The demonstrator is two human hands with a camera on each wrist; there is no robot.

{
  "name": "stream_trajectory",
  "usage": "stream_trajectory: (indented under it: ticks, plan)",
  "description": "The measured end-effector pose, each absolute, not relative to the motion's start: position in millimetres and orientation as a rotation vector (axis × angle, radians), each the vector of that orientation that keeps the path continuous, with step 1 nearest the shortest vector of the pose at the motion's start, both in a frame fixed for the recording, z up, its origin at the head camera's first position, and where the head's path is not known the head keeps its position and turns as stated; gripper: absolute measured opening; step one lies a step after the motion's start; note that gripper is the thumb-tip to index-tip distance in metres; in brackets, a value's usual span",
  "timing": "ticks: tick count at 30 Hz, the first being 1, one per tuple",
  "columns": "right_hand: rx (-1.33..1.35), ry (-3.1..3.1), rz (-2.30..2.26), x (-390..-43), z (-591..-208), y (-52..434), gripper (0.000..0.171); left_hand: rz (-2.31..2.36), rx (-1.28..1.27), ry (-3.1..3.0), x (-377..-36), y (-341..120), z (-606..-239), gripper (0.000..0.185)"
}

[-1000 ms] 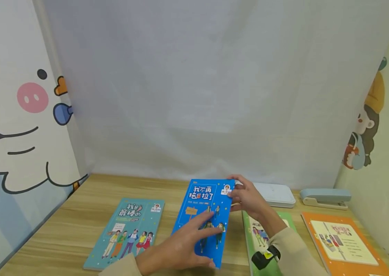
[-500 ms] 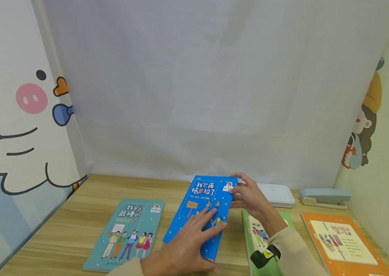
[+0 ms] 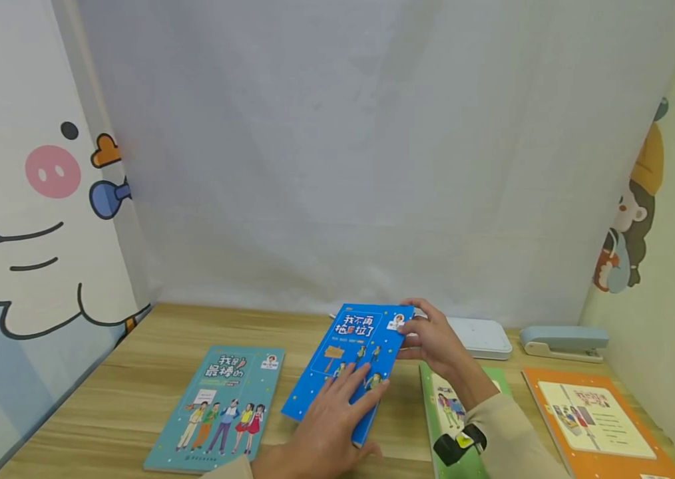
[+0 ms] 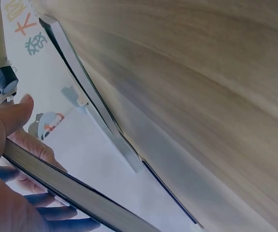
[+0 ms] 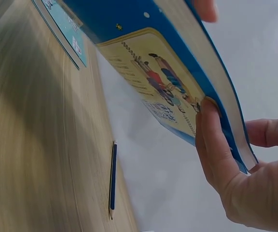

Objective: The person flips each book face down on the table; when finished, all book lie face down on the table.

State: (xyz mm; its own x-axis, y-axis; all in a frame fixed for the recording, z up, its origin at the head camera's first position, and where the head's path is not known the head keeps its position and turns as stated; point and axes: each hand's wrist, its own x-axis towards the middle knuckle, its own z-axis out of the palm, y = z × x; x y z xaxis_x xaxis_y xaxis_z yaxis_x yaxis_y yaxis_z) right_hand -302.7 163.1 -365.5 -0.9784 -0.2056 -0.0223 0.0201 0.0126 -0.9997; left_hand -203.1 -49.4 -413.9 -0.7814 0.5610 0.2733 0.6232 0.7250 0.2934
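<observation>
A blue book (image 3: 355, 339) is held tilted above the table, its cover with white title characters facing up. My right hand (image 3: 433, 339) grips it near the upper right corner. In the right wrist view, the right fingers (image 5: 214, 140) press the back cover, with the thumb on the other side. My left hand (image 3: 331, 416) lies over the lower part of the front cover, fingers extended. In the left wrist view, the left thumb (image 4: 18, 113) stands up beside the book's page edge (image 4: 76, 188).
A teal book (image 3: 220, 406) lies left on the wooden table (image 3: 116, 392). At right lie a green book (image 3: 442, 446), partly under the right forearm, and an orange book (image 3: 601, 426). Behind them are a white case (image 3: 481, 337) and a stapler (image 3: 564, 342). A pencil (image 5: 113, 179) lies near the back edge.
The blue book has turned clockwise and its top has shifted slightly right and away. My left hand has slid down toward its lower edge; the right has kept its grip.
</observation>
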Motion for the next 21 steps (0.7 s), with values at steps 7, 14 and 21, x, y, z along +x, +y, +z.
stream_trajectory:
  ticks: [7, 14, 21]
  plan:
    - [-0.227, 2.102, -2.084, -301.7, -361.6, 166.0, 0.051, -0.661, -0.914, -2.767, -198.4, -51.5, -407.8, 0.072]
    - [-0.233, 2.082, -2.094, -301.4, -358.3, 167.3, 0.053, -0.895, -0.897, -2.696, -196.6, -53.8, -401.7, 0.059]
    - [-0.197, 2.087, -2.110, -299.8, -354.6, 166.2, 0.055, -1.072, -0.885, -2.489, -201.5, -55.3, -406.0, 0.048]
